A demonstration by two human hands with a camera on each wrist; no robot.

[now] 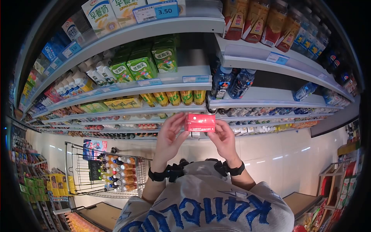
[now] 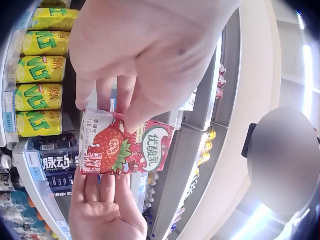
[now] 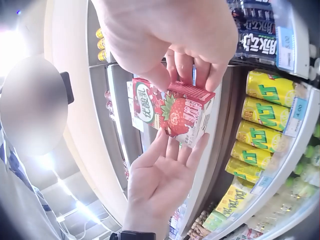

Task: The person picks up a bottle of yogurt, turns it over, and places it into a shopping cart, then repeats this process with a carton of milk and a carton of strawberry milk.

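A red strawberry milk carton (image 1: 199, 122) is held up in front of the shelves, lying sideways between both hands. My left hand (image 1: 181, 125) pinches its left end between thumb and fingers. My right hand (image 1: 216, 127) pinches the right end the same way. In the left wrist view the left hand (image 2: 110, 107) grips the carton (image 2: 125, 150) from above, and the right hand's fingers (image 2: 100, 187) lie behind its other end. The right wrist view shows the right hand (image 3: 187, 75) gripping the carton (image 3: 172, 112), with the left hand (image 3: 175, 147) below it.
Store shelves (image 1: 174, 87) fill the view, with green cartons (image 1: 143, 65), yellow cans (image 1: 174, 97) and dark blue bottles (image 1: 232, 83). A wire shopping cart (image 1: 77, 170) holding several bottles stands at lower left. More racks line both sides of the aisle.
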